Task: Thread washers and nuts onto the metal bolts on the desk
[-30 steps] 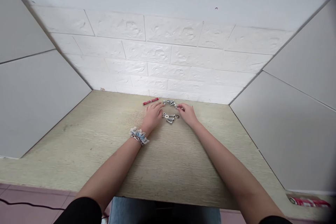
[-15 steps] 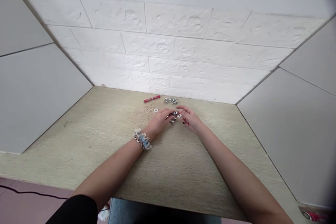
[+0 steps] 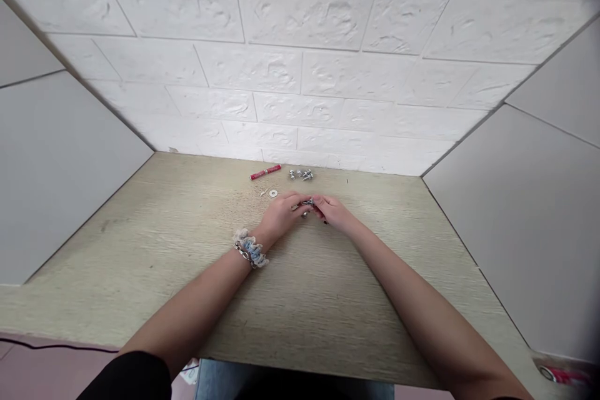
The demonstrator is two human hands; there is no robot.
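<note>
My left hand (image 3: 281,214) is closed around a silver bolt (image 3: 308,202), with its fingertips pointing right. Against the right end of that bolt, my right hand (image 3: 332,210) has its thumb and fingers pinched together. Just below the fingers, a small shiny metal piece (image 3: 304,215) shows in part; its kind is unclear. A flat washer (image 3: 273,193) lies on the wooden tabletop beyond my left hand, beside a thin pale scrap (image 3: 264,192). Farther back is a small group of silver bolts (image 3: 307,175).
Two slim red cylinders (image 3: 265,172), end to end, lie near the white brick-patterned wall (image 3: 276,69). Grey panels (image 3: 70,175) stand on both sides of the tabletop (image 3: 290,312). A red can (image 3: 562,376) is at the lower right, and a black cable runs at lower left.
My right hand has moved left, and its fingers have closed onto the bolt's end. The washer seen beside that hand is out of sight now. The view has shifted slightly.
</note>
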